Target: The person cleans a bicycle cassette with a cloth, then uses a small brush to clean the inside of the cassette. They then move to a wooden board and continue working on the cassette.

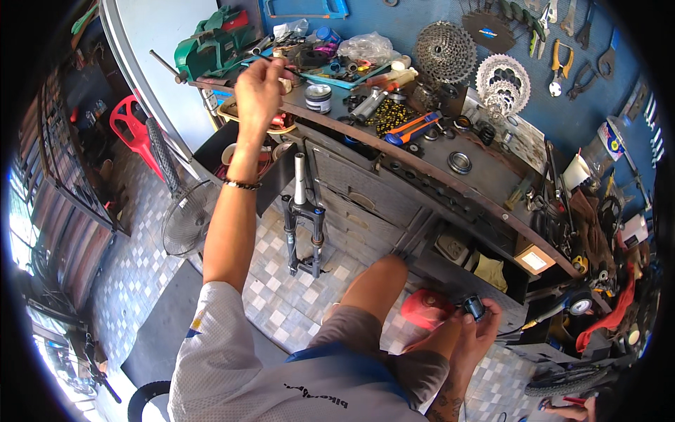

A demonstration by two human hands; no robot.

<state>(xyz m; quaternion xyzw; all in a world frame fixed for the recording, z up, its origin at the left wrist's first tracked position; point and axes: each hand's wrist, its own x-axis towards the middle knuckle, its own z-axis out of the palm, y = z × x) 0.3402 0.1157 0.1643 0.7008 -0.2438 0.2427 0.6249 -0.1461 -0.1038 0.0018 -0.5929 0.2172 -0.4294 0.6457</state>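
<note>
My left hand (257, 95) is stretched out over the left part of the workbench, fingers closed around a thin dark rod-like tool (290, 71). Its exact kind is too small to make out. Just right of that hand stands a white tub with a dark label (318, 98). Low on the right, by my knee, my right hand (480, 329) grips a small dark cylindrical part (474, 307) between thumb and fingers. A suspension fork (302, 218) stands upright on the floor in front of me.
A green bench vise (211, 53) sits at the bench's left end. Cassettes (445, 52), pliers (560, 63) and other tools hang on the blue wall. An open drawer (485, 264) juts out near my knees. A fan (188, 218) and red chair (135, 133) stand left.
</note>
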